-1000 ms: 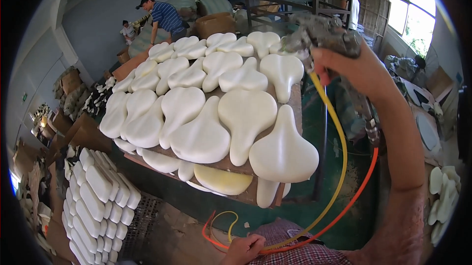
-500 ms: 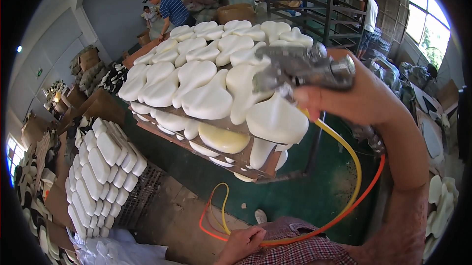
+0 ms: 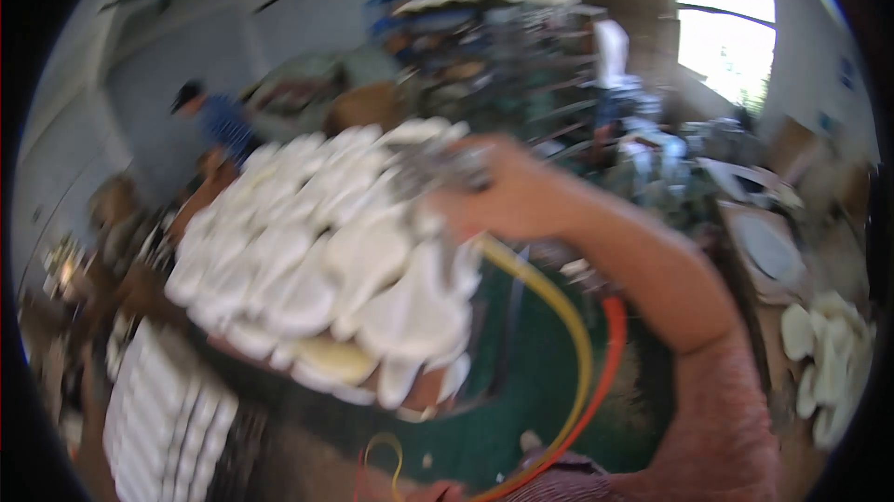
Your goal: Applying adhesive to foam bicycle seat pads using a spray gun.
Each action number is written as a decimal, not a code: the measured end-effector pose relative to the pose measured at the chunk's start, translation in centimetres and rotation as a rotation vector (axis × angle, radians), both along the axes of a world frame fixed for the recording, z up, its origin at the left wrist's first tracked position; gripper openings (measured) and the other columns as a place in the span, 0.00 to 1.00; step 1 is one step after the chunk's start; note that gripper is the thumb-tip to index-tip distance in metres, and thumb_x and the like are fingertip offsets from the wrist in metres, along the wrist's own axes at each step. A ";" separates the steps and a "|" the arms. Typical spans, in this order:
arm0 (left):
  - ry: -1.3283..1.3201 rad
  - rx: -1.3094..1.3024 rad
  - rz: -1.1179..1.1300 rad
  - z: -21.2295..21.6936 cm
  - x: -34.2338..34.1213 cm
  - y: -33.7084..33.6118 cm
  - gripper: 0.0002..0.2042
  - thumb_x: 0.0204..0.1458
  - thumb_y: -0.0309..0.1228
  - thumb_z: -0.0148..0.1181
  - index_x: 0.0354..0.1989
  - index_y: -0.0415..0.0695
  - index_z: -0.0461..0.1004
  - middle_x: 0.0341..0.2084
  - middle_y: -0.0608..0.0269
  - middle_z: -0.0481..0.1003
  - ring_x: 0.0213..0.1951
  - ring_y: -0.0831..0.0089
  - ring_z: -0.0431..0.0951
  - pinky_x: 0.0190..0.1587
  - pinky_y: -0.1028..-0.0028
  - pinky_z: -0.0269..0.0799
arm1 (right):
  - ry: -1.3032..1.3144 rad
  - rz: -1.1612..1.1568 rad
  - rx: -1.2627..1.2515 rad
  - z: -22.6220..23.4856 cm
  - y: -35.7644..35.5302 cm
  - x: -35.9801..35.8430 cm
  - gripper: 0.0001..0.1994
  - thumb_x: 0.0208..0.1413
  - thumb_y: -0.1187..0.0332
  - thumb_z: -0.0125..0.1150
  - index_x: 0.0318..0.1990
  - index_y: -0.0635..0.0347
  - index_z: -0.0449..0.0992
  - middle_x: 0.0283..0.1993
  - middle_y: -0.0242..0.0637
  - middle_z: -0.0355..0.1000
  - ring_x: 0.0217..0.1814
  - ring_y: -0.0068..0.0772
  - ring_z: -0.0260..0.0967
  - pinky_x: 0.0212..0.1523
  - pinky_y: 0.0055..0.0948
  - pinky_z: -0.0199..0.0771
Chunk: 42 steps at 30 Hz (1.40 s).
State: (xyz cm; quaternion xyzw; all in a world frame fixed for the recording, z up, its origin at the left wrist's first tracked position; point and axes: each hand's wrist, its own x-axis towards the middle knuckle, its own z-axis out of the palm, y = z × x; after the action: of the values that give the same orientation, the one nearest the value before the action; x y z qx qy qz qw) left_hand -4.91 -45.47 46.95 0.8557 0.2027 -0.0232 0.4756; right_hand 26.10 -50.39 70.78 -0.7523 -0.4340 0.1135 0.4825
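A: Fingers of the right hand are clamping round a metal spray gun, nozzle hanging over the white saddle-shaped pieces on their board.

B: Yellow hose and orange hose are trailing down clear of them. Left hand is showing nowhere.

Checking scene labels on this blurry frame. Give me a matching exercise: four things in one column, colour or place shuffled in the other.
Things:
1. right hand
2. spray gun
3. inner hose
4. outer hose

Colour or place:
A. orange-red
B. yellow
C. metallic grey, over the white seat-shaped pieces
D. raised at mid-frame, closed round the gun's grip

Pairs: 1-D, 2-C, 3-B, 4-A

The frame is motion-blurred, so finer detail cannot be told.
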 end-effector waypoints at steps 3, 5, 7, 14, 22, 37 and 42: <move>0.131 0.035 -0.005 -0.5 5.0 2.2 0.13 0.53 0.37 0.48 0.37 0.41 0.72 0.27 0.51 0.75 0.30 0.56 0.76 0.32 0.65 0.69 | 0.076 0.243 0.110 -2.3 1.1 6.1 0.22 0.49 0.62 0.60 0.49 0.64 0.67 0.27 0.35 0.73 0.22 0.22 0.72 0.23 0.22 0.71; 0.159 -0.033 -0.014 -0.3 9.3 0.5 0.14 0.54 0.39 0.46 0.38 0.42 0.73 0.28 0.51 0.75 0.32 0.55 0.75 0.34 0.63 0.68 | -0.001 0.296 0.107 -3.2 -0.8 9.2 0.22 0.49 0.61 0.60 0.49 0.64 0.66 0.27 0.35 0.72 0.23 0.24 0.72 0.27 0.26 0.73; 0.191 0.177 -0.078 -0.3 13.5 -1.5 0.18 0.54 0.45 0.43 0.40 0.47 0.74 0.33 0.50 0.75 0.36 0.51 0.74 0.38 0.60 0.67 | -0.030 0.339 0.276 -4.4 -2.2 12.2 0.20 0.46 0.64 0.57 0.45 0.68 0.67 0.24 0.41 0.70 0.18 0.29 0.70 0.23 0.30 0.71; 0.264 0.095 -0.153 -1.8 23.6 -4.9 0.17 0.54 0.44 0.45 0.38 0.42 0.72 0.31 0.46 0.73 0.34 0.53 0.74 0.35 0.62 0.67 | -0.061 0.309 0.281 -6.5 -7.3 22.4 0.22 0.45 0.62 0.56 0.46 0.67 0.68 0.26 0.43 0.72 0.27 0.38 0.71 0.34 0.33 0.71; 0.155 -0.052 0.069 -5.2 23.6 -9.2 0.15 0.54 0.39 0.48 0.31 0.37 0.71 0.24 0.47 0.72 0.25 0.57 0.73 0.30 0.65 0.67 | -0.036 0.480 0.179 -6.6 -8.7 22.5 0.25 0.45 0.59 0.57 0.47 0.68 0.67 0.38 0.52 0.71 0.41 0.46 0.70 0.44 0.36 0.68; -0.043 0.017 0.043 -3.4 8.8 -3.7 0.16 0.53 0.41 0.48 0.33 0.38 0.73 0.29 0.49 0.75 0.32 0.56 0.76 0.35 0.64 0.68 | -0.004 0.200 0.104 -1.8 -3.0 8.4 0.08 0.53 0.67 0.59 0.33 0.63 0.70 0.23 0.32 0.70 0.22 0.19 0.69 0.25 0.19 0.70; -0.052 -0.042 0.009 -6.2 5.4 -4.1 0.16 0.53 0.40 0.48 0.33 0.38 0.73 0.28 0.49 0.74 0.32 0.55 0.75 0.34 0.64 0.68 | 0.038 0.085 0.093 -1.6 -3.1 7.7 0.11 0.52 0.65 0.60 0.35 0.63 0.69 0.22 0.31 0.69 0.21 0.19 0.68 0.24 0.20 0.70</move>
State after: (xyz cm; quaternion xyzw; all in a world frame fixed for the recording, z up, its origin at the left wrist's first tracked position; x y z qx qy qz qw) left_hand 0.53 -49.53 40.72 0.8450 0.1933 -0.0031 0.4985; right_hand 33.76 -53.54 69.16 -0.7078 -0.4610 0.1279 0.5198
